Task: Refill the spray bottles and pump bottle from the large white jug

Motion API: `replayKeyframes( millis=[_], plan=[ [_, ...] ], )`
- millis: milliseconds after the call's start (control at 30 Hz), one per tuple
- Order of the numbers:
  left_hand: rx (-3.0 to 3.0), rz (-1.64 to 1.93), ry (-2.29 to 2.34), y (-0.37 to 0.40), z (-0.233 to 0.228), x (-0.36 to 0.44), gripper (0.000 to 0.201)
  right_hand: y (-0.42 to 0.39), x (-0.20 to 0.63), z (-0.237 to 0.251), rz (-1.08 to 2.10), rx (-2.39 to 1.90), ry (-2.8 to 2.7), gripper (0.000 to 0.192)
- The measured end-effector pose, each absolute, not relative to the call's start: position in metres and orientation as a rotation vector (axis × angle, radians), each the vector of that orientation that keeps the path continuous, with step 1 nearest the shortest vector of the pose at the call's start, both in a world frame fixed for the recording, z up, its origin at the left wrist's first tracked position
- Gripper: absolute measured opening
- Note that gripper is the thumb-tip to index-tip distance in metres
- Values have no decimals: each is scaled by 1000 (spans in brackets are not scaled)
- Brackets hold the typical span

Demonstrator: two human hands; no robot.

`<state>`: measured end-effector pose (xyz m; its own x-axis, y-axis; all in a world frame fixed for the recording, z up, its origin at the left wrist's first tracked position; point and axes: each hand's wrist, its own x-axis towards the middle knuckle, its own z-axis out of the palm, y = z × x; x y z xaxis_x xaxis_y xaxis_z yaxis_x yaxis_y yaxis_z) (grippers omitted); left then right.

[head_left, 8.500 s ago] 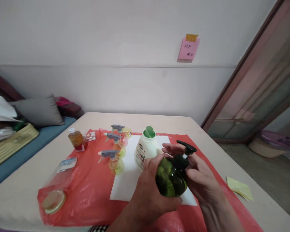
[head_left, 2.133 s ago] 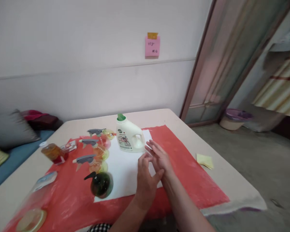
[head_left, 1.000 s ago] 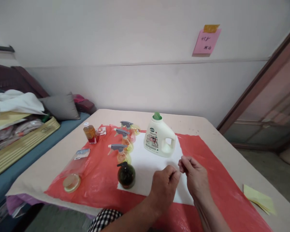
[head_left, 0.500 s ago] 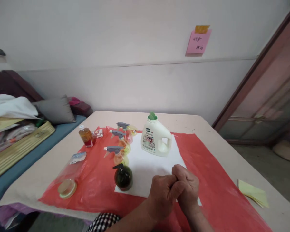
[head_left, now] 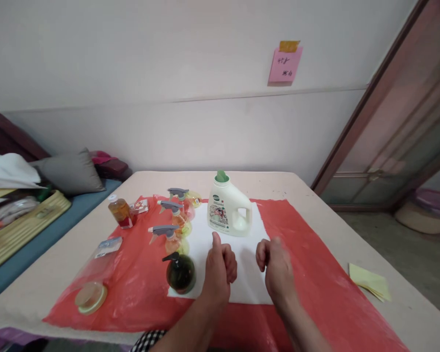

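Observation:
My left hand is curled into a loose fist above a white sheet, thumb pointing up, with nothing seen in it. Across a gap to its right, my right hand also has its fingers folded in; its thumb is slightly blurred. Beyond both hands stands a cream detergent jug with a green spout and a handle on its right. Closest to my left hand is a dark green pump bottle. Behind that bottle, several spray bottles with grey trigger heads line the sheet's left edge.
Red plastic covers much of the table. On the left are an amber bottle, a small packet, a clear bag and a round lidded tub. Yellow paper slips lie at right. A pink note hangs on the wall.
My hands were clasped against each other and have now come apart, the left one moving leftward with its thumb raised. The whole view has shifted slightly; the bottles stand as before.

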<state>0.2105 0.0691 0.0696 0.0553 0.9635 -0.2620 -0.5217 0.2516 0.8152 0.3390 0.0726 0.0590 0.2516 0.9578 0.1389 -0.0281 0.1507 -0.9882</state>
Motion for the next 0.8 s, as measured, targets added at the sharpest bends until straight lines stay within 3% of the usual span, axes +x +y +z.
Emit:
replayKeyframes(
  millis=[133, 800],
  plan=[
    [453, 1204, 919, 77, 67, 209, 78, 84, 333, 50, 1312, -1173, -788, 74],
    [451, 1257, 934, 80, 65, 205, 76, 90, 335, 32, 1259, -1224, -866, 74]
  ],
)
